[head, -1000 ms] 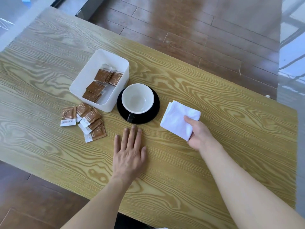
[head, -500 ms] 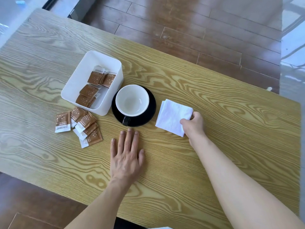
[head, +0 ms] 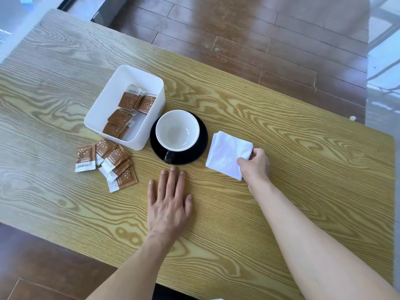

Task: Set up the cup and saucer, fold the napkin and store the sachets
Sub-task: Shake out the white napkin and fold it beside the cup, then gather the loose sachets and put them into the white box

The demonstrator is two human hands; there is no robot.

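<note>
Cup (head: 177, 131) sits upright on the saucer (head: 200, 146), handle toward the person. That part of the setup appears complete.

Napkin (head: 227, 154) lies just right of the saucer as a folded white square. The right hand (head: 256, 166) grips its near right corner, thumb and fingers closed on the fabric. Whether a further fold is intended cannot be told; the fold looks finished or nearly so.

Sachets are partly stored. Several sachets lie inside the white box (head: 104, 113), which touches or all but touches the saucer's left edge. A loose pile of sachets (head: 108, 161) remains on the table just in front of the box, overlapping one another. Storing these is judged the main work left.

Left hand (head: 168, 204) rests flat, palm down, fingers spread, holding nothing, near the saucer's front edge and right of the loose pile.

Surface: a wooden table (head: 281, 213) with strong yellow-brown grain, otherwise bare. Beyond its far edge, a brown plank floor (head: 259, 40) with glare; pale panels at the far right and upper left are too indistinct to identify.
</note>
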